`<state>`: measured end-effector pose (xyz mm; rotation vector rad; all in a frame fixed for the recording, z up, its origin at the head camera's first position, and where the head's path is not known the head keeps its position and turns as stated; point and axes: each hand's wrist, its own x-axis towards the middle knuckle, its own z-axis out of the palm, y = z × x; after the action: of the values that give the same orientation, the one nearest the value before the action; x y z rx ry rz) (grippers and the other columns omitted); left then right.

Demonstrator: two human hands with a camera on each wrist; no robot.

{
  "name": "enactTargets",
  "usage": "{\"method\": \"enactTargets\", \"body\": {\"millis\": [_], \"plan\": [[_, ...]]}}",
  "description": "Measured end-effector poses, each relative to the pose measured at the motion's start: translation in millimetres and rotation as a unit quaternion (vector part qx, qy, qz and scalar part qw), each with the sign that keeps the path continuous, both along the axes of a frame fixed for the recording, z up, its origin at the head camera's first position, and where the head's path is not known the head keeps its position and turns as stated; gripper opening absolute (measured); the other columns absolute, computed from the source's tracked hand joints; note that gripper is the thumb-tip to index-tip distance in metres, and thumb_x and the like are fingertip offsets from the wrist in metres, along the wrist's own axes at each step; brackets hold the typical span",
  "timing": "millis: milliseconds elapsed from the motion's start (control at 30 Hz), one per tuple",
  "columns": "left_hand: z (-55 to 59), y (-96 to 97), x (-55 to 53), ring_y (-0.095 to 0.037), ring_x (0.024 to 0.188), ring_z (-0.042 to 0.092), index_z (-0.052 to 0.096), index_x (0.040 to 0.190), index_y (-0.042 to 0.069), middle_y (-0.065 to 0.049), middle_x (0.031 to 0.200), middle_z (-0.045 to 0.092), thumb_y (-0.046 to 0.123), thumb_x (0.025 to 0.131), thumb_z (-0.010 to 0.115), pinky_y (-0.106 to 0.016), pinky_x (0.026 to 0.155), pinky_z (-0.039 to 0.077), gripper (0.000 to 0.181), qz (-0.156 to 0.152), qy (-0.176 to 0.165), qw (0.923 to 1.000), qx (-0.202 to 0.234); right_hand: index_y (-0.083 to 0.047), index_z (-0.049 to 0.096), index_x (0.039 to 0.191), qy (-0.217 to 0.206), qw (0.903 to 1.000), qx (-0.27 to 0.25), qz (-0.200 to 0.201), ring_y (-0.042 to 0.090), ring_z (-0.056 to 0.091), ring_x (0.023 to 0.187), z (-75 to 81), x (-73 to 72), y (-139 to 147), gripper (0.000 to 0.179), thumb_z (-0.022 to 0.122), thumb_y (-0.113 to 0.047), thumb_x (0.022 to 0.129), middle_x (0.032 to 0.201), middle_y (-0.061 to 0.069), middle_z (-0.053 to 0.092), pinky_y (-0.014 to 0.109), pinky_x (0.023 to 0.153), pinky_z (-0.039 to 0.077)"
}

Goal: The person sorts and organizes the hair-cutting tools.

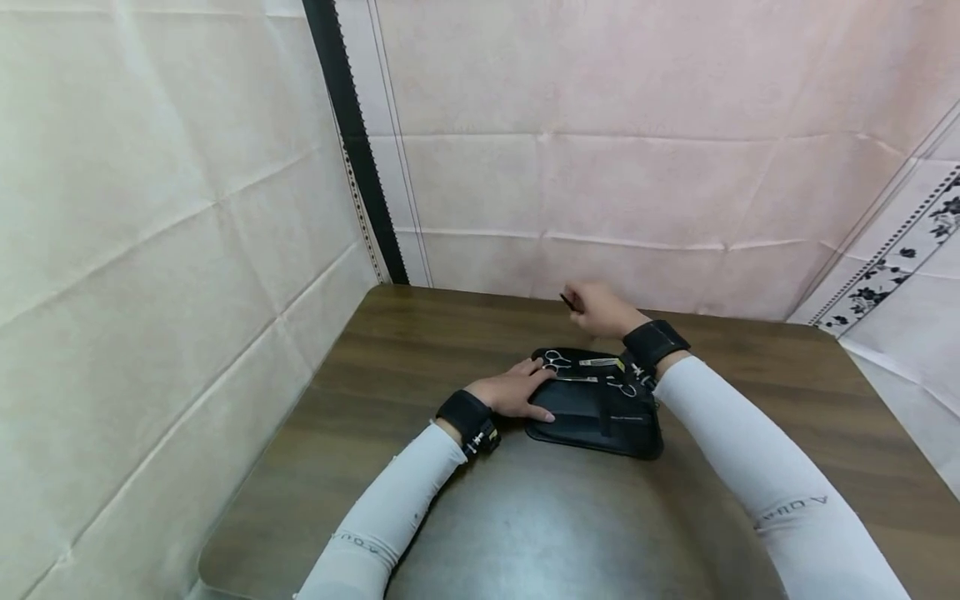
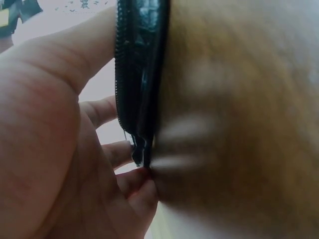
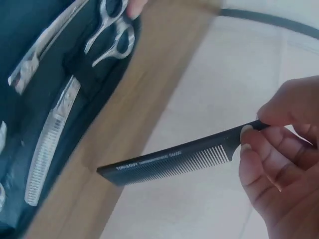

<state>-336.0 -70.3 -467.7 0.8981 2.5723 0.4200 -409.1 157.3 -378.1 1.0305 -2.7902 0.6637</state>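
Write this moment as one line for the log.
left grip: rests on black case | right grip: holds comb by one end, clear of case | scissors: in case

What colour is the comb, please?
The comb is black; the right wrist view shows it best.

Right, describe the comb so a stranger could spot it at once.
On the brown table lies an open black case; past its far edge is the right hand. It pinches the comb by one end. Unlike the silver scissors, it is black with pale lettering.
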Motion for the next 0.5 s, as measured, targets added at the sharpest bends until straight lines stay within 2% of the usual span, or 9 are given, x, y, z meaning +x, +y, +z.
{"method": "enactTargets", "body": {"millis": [167,300,400,500], "plan": [[-2.1,0.8,-2.8,-0.029,0.163,0.006,0.027,0.164,0.03,-0.009,0.176,0.008,0.062,0.097,0.063,-0.053,0.127,0.026,0.083,0.003,0.002,1.0,0.0,-0.002,0.059,0.105,0.002,0.994,-0.107,-0.02,0.02,0.059,0.081,9.6,43.0,14.8,0.013,0.063,0.004,0.095,0.093,0.01,0.064,0.031,0.071,0.049],[-5.3,0.0,-3.9,-0.029,0.164,0.005,0.027,0.164,0.031,-0.008,0.177,0.007,0.063,0.096,0.063,-0.053,0.127,0.025,0.083,0.004,0.005,1.0,-0.006,-0.002,0.059,0.103,0.01,0.9801,-0.197,-0.024,0.013,0.061,0.085,10.1,83.4,26.7,0.012,0.067,0.005,0.095,0.099,0.012,0.065,0.019,0.073,0.051],[-6.0,-1.5,-4.1,-0.029,0.164,0.004,0.027,0.164,0.03,-0.008,0.177,0.007,0.062,0.097,0.064,-0.053,0.128,0.025,0.083,0.003,0.004,1.0,-0.004,-0.001,0.06,0.102,0.008,0.9698,-0.243,-0.025,0.008,0.063,0.086,7.2,109.2,35.4,0.013,0.069,0.005,0.094,0.101,0.012,0.066,0.015,0.075,0.052],[-5.0,-2.8,-4.1,-0.029,0.164,0.003,0.026,0.165,0.028,-0.009,0.177,0.006,0.06,0.098,0.063,-0.053,0.128,0.024,0.083,0.001,0.001,1.0,0.002,-0.001,0.06,0.101,0.004,0.9651,-0.26,-0.032,0.006,0.063,0.085,2.4,127.3,45.4,0.015,0.07,0.006,0.094,0.102,0.01,0.067,0.015,0.075,0.053]]}}
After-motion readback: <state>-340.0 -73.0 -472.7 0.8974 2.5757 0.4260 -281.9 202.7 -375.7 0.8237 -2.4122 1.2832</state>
